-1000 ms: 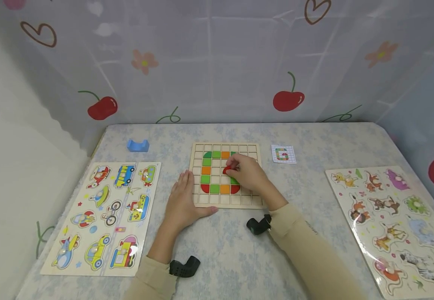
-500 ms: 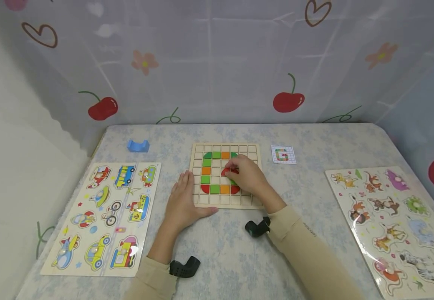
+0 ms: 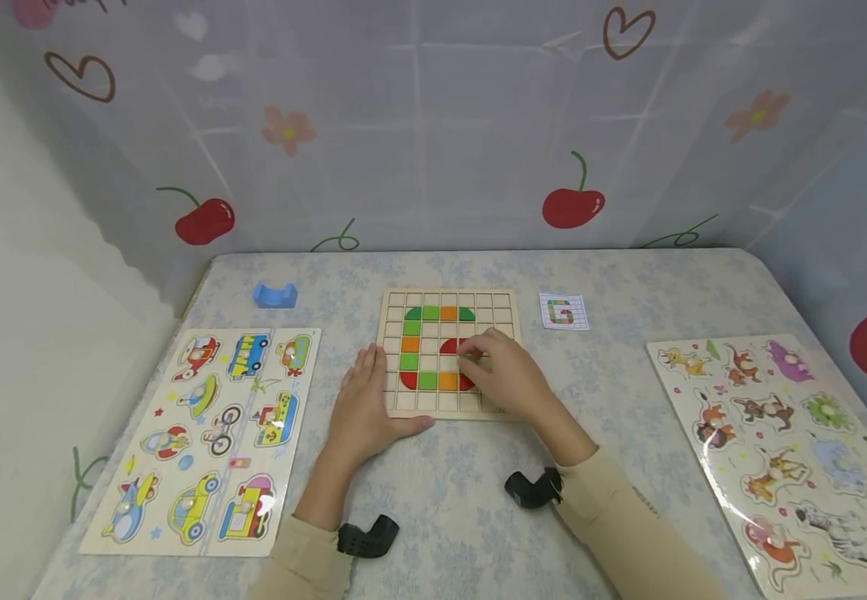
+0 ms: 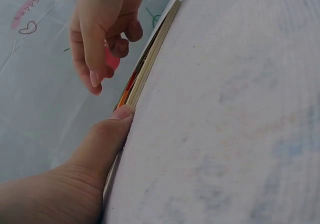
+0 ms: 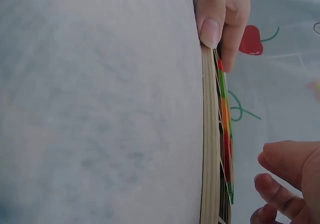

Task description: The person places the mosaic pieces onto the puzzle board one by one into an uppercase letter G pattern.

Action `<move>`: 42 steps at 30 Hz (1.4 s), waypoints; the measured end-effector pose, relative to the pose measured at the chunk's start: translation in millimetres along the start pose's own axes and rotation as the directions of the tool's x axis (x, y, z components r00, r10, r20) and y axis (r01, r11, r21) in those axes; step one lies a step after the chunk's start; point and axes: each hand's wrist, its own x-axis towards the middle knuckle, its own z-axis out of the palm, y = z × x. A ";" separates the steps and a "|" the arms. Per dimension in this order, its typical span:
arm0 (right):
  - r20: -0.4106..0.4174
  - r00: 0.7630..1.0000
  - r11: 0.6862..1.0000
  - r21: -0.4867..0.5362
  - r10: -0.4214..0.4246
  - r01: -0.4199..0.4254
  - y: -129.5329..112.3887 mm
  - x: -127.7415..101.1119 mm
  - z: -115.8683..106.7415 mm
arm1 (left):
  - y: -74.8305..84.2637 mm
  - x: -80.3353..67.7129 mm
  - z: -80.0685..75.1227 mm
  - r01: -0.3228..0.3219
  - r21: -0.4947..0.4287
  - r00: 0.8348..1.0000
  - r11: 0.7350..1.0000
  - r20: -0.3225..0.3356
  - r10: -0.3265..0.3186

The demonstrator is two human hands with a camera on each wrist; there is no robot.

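A wooden grid board (image 3: 490, 410) lies in the middle of the table, with green, orange and red tiles set in its squares in a "G"-like outline. My left hand (image 3: 362, 408) rests at the board's left and front edges, fingers straight and the thumb along the front; the left wrist view shows the thumb tip (image 4: 123, 112) at the edge. Over the board's right half hovers my right hand (image 3: 508, 375), thumb and fingers slightly bent and apart, nothing between them in the right wrist view. Just beyond its fingertips sits a red rounded tile (image 3: 449, 346). The hand covers some right-side squares.
A small pattern card (image 3: 563, 312) with a similar coloured outline lies right of the board. To the left is a vehicle peg puzzle (image 3: 204, 442), to the right an animal puzzle (image 3: 774, 450). A blue notched block (image 3: 275, 296) stands at the back left.
My right hand has let go of the red tile, now flat in the board, and moved slightly right and toward me. My left hand has stayed at the board's edge.
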 end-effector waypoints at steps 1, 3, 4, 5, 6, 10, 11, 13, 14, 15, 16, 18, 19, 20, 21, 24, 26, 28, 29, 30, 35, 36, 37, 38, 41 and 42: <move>-0.005 1.000 1.000 -0.001 0.001 -0.001 0.3 -3.8 -1.7 | -0.1 0.2 0.3 0.001 0.001 1.000 1.000 -0.003 -0.001; -0.022 1.000 1.000 0.004 0.012 -0.012 1.9 -10.4 -4.5 | -0.5 1.0 0.9 -0.003 -0.003 1.000 1.000 -0.012 0.003; -0.032 0.999 1.000 0.004 0.017 -0.017 2.8 -13.4 -5.8 | -0.6 1.4 1.1 0.000 -0.002 1.000 1.000 -0.012 0.000; -0.040 0.999 1.000 0.005 0.023 -0.023 3.5 -16.3 -6.9 | -0.7 1.7 1.5 -0.001 -0.001 1.000 1.000 -0.014 0.001; -0.047 0.999 1.000 0.007 0.028 -0.027 4.4 -19.1 -7.8 | -0.9 1.9 1.8 0.003 -0.001 1.000 1.000 -0.014 -0.003; -0.069 0.997 1.000 0.011 0.028 -0.027 6.8 -27.1 -9.4 | -1.8 3.0 2.8 0.003 0.005 1.000 1.000 -0.012 -0.003; -0.073 0.997 1.000 0.011 0.026 -0.025 7.6 -28.3 -9.4 | -1.8 3.3 2.9 0.002 0.003 1.000 1.000 -0.013 -0.002; -0.085 0.996 1.000 -0.001 0.022 -0.022 9.3 -30.3 -9.2 | -1.5 3.7 2.6 0.001 0.001 1.000 1.000 -0.014 -0.001; -0.092 0.995 1.000 -0.011 0.022 -0.023 9.9 -31.0 -9.4 | -1.1 4.0 2.3 0.000 -0.002 1.000 1.000 -0.016 0.000; -0.098 0.995 0.999 -0.022 0.023 -0.026 10.4 -31.7 -9.7 | -0.8 4.3 2.0 0.000 -0.004 1.000 1.000 -0.017 0.000; -0.103 0.994 0.999 -0.031 0.028 -0.032 10.7 -32.4 -10.2 | -0.5 4.6 1.7 0.001 -0.007 1.000 1.000 -0.017 -0.001; -0.114 0.993 0.998 -0.054 0.035 -0.042 11.0 -34.2 -11.5 | -0.4 5.0 1.7 0.000 -0.012 1.000 1.000 -0.018 0.000; -0.118 0.992 0.997 -0.062 0.039 -0.046 10.7 -35.1 -12.3 | -0.7 4.9 1.9 0.000 -0.011 1.000 1.000 -0.016 0.000; -0.123 0.992 0.996 -0.077 0.039 -0.049 10.4 -36.3 -13.4 | -0.8 4.7 2.0 0.001 -0.009 1.000 1.000 -0.015 -0.001; -0.129 0.991 0.994 -0.094 0.040 -0.052 10.1 -37.6 -14.2 | -1.2 4.3 2.3 0.002 -0.006 1.000 1.000 -0.013 -0.002; -0.161 0.987 0.985 -0.167 0.011 -0.038 8.4 -41.4 -17.6 | -0.8 2.2 1.6 -0.008 0.008 1.000 1.000 -0.030 0.009; -0.183 0.983 0.972 -0.234 -0.017 -0.026 6.9 -44.4 -20.7 | 2.2 0.7 -0.2 -0.026 0.029 0.998 0.999 -0.058 0.028; -0.203 0.978 0.954 -0.299 -0.039 -0.024 4.7 -47.5 -24.1 | 7.7 -0.9 -3.0 -0.048 0.075 0.993 0.996 -0.101 0.056; -0.213 0.976 0.943 -0.332 -0.045 -0.029 3.7 -49.1 -25.9 | 11.6 -1.9 -5.2 -0.057 0.103 0.990 0.993 -0.119 0.069; -0.222 0.974 0.931 -0.364 -0.051 -0.034 2.6 -50.8 -27.8 | 16.3 -2.9 -8.0 -0.061 0.136 0.987 0.989 -0.136 0.079; -0.282 0.958 0.876 -0.473 -0.045 -0.098 -5.8 -59.5 -39.5 | 46.1 -7.2 -28.9 -0.090 0.276 0.963 0.957 -0.221 0.154; -0.294 0.955 0.868 -0.484 -0.046 -0.108 -7.8 -61.2 -41.9 | 52.2 -7.5 -33.4 -0.098 0.297 0.955 0.950 -0.239 0.173; -0.303 0.952 0.862 -0.493 -0.046 -0.116 -9.7 -62.6 -44.1 | 58.1 -7.7 -37.7 -0.106 0.314 0.947 0.944 -0.257 0.192; -0.312 0.949 0.858 -0.499 -0.047 -0.121 -11.5 -63.8 -46.0 | 63.4 -7.8 -41.6 -0.111 0.332 0.940 0.937 -0.270 0.207; -0.321 0.945 0.853 -0.507 -0.053 -0.125 -15.4 -66.4 -49.8 | 75.5 -7.4 -49.2 -0.124 0.365 0.926 0.923 -0.291 0.240; -0.324 0.944 0.852 -0.510 -0.058 -0.122 -16.0 -66.7 -50.4 | 78.1 -7.0 -50.6 -0.125 0.371 0.925 0.920 -0.293 0.243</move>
